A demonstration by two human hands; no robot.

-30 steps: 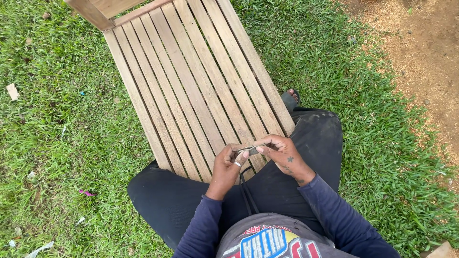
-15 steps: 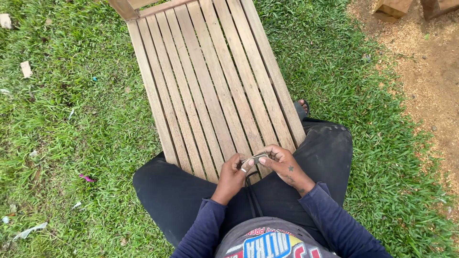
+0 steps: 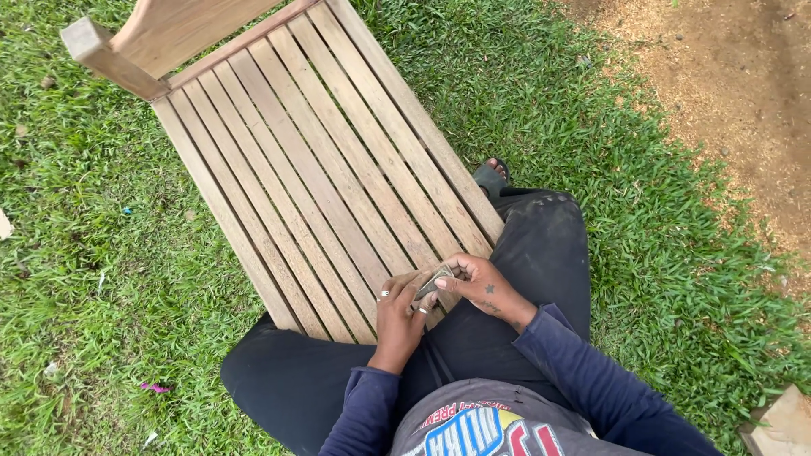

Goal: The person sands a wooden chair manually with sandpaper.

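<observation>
Where the slatted wooden panel point(image 3: 312, 169) ends at its near edge, over the person's lap, the head view shows both hands closed together on one small flat grey-brown piece point(image 3: 432, 285), seemingly a folded scrap of abrasive paper, though its make is too small to tell. Its long axis runs slantwise, from low on the left up toward the right, roughly across the run of the slats. The left hand point(image 3: 401, 312), with rings on two fingers, pinches the lower left end from beneath, fingers curled shut around it. The right hand point(image 3: 483, 285) pinches the upper right end from the far side, thumb and fingers closed on it. Neither hand is nearer than the other; the piece lies between them, just over the last slat ends near the panel's near right corner.

Beyond the hands the slats stretch away bare toward the far left corner, where a thick wooden crosspiece point(image 3: 114, 59) juts out. That whole length lies open along the grain. To the right the panel's long edge sits close by the right hand, with the dark trouser leg point(image 3: 545, 253) and grass point(image 3: 659, 253) past it. To the left, grass lies beyond the other long edge.
</observation>
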